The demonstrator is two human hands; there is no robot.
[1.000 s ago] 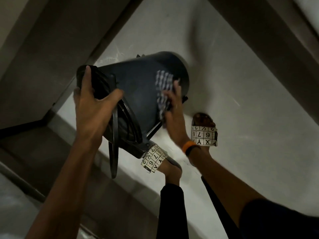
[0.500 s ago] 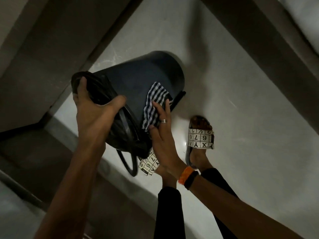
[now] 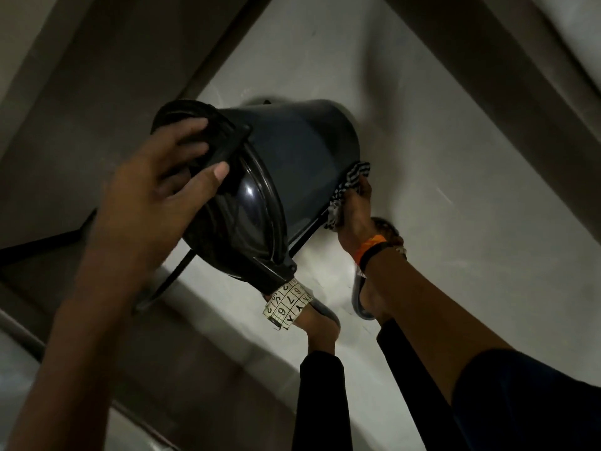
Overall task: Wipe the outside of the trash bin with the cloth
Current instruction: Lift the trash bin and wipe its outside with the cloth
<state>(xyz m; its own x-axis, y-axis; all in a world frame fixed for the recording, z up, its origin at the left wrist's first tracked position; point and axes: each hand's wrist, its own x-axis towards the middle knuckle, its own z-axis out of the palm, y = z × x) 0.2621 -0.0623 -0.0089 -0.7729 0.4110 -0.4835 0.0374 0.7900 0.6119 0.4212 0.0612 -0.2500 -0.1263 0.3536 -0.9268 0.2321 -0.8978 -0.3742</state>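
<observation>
In the head view, the dark trash bin (image 3: 292, 164) was tilted on its side above the pale floor (image 3: 439, 131), its lidded top turned toward the camera and its base pointing away. The left hand (image 3: 156, 203) gripped the top rim, fingers spread over the lid and thumb pressed on the glossy surface. The right hand (image 3: 354, 206) was closed around the checked cloth (image 3: 351, 180), pressing it against the bin's lower outer wall near the base. An orange and black wristband (image 3: 370, 252) sat on that wrist. Two feet in sandals with patterned straps (image 3: 287, 302) stood on the floor beneath the bin
</observation>
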